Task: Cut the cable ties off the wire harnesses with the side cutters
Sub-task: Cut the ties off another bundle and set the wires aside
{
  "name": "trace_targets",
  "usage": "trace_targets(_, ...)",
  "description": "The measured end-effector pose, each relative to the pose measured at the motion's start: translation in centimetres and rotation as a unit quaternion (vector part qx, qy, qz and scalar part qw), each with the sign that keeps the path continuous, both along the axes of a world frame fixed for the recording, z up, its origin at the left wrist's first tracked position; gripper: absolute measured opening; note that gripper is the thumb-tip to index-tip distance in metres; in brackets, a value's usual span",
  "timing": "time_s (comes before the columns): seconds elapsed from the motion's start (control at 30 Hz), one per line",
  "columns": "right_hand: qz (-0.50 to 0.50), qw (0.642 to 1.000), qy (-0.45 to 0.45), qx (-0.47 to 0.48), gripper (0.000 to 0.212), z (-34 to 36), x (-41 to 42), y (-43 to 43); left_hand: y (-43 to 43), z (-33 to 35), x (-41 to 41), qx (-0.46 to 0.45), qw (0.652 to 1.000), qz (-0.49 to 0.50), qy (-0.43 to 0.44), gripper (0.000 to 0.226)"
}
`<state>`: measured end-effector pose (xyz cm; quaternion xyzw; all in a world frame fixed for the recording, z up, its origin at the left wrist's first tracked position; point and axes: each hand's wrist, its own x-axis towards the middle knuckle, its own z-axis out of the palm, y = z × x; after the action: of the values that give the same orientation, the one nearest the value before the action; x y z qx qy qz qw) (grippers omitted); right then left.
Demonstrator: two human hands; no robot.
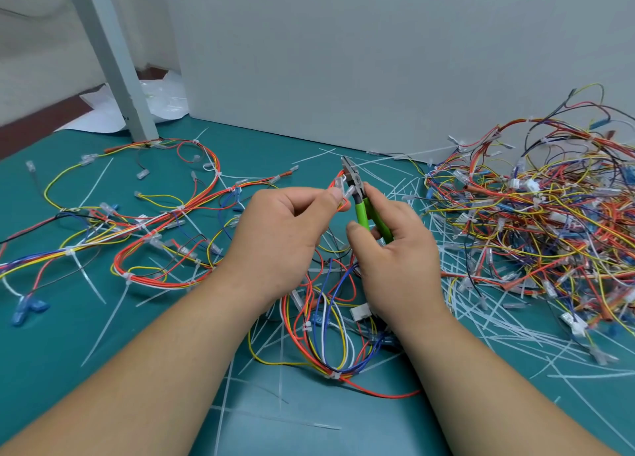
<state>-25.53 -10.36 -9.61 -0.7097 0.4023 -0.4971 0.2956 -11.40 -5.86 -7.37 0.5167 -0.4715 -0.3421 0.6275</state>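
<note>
My left hand pinches the upper end of a wire harness, holding its red and orange wires and clear terminals up between thumb and fingers. The rest of that harness hangs in coloured loops down to the green mat, bound by a white cable tie near the bottom. My right hand grips the green-handled side cutters. Their black jaws point up and away, right beside the wires that the left hand holds. Whether the jaws touch a tie is hidden.
A tied harness sprawls over the left of the green mat. A big heap of loose wires fills the right. Cut white tie tails litter the mat. A grey partition and a post stand behind.
</note>
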Motion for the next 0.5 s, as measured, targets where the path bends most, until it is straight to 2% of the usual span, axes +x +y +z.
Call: trace_targets(0.5,0.021,1.000,-0.019,0.010,0.052,0.00,-0.03,-0.25,-0.02,-0.08,-0.05,0.007,1.000,0.003,0.005,0.026)
